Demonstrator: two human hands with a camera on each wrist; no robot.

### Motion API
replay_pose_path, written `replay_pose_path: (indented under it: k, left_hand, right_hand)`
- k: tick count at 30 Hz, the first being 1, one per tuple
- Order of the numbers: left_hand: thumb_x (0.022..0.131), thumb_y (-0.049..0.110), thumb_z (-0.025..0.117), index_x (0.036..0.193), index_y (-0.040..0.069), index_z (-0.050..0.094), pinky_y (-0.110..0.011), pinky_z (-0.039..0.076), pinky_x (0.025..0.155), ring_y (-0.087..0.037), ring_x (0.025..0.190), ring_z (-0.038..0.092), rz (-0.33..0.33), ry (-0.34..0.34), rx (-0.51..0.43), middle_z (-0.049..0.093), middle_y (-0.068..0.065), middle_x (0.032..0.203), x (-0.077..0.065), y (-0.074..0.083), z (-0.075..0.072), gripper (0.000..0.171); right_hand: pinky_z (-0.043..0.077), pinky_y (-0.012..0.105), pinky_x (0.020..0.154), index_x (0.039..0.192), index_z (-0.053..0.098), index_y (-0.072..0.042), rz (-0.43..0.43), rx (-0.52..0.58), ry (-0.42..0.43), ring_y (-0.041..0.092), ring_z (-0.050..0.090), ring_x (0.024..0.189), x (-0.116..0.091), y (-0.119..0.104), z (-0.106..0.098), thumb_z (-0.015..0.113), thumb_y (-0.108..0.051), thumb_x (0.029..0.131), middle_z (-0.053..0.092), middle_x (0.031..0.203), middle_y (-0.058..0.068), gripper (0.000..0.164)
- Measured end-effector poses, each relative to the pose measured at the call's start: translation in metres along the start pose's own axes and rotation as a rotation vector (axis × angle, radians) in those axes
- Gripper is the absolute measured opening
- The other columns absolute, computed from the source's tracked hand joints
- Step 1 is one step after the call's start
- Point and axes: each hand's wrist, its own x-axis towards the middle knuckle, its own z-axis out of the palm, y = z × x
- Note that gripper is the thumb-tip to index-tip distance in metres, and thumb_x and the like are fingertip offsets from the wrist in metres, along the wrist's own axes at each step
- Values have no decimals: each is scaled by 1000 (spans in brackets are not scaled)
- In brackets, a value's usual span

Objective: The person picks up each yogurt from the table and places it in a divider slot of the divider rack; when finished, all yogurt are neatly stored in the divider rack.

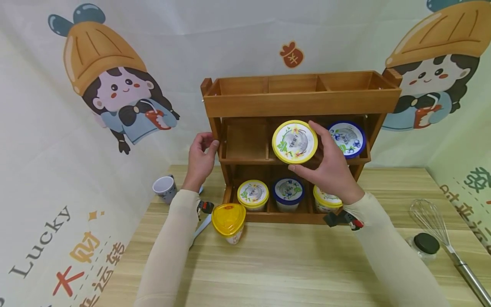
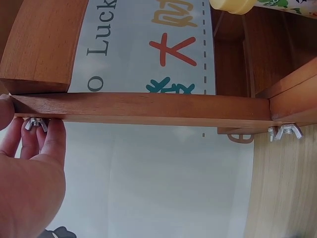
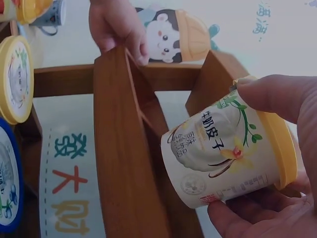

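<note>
In the head view a wooden three-tier rack (image 1: 301,103) stands on the table against the wall. My right hand (image 1: 334,168) holds a yogurt cup (image 1: 294,142) with a yellow lid, in front of the middle tier. Seen from the right wrist, the cup (image 3: 213,148) is tilted, with thumb and fingers on opposite sides near its lid. My left hand (image 1: 201,160) grips the rack's left side; the left wrist view shows its fingers beside a wing nut (image 2: 36,123). At the middle tier's right sits a blue-lidded cup (image 1: 346,139), partly behind my right hand.
The bottom tier holds a yellow-lidded cup (image 1: 253,194), a blue-lidded cup (image 1: 288,190) and another yellow-lidded cup (image 1: 325,201). In front stands a cup with a rounded triangular yellow lid (image 1: 229,218). A mug (image 1: 165,189) is at left; a whisk (image 1: 433,219) and black-lidded jar (image 1: 426,245) lie right.
</note>
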Motion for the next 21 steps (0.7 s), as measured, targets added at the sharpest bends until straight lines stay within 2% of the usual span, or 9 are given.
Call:
replay_pose_path:
  k: [3, 8, 21]
  left_hand:
    - [108, 18, 61, 135, 1, 56, -51, 45, 114, -33, 122, 60, 0, 0, 5, 61, -20, 129, 0, -1, 0, 32]
    - [108, 19, 62, 134, 1, 56, -52, 45, 115, -33, 122, 60, -1, 0, 16, 61, -19, 129, 0, -3, 0, 32]
    - [108, 19, 61, 134, 3, 57, -50, 47, 113, -31, 120, 61, 8, 1, 17, 62, -16, 127, 0, -3, 0, 31]
  right_hand:
    - [50, 46, 113, 165, 26, -11, 8, 29, 14, 28, 56, 137, 6, 5, 3, 93, -16, 81, 45, 157, 13, 107]
    - [48, 50, 115, 164, 26, -10, 29, 59, 25, 29, 54, 138, 14, 13, 9, 92, -17, 82, 44, 157, 13, 106]
    - [36, 58, 123, 165, 24, -1, 59, -31, 33, 41, 44, 148, 21, 23, 20, 91, -21, 83, 41, 162, 24, 108]
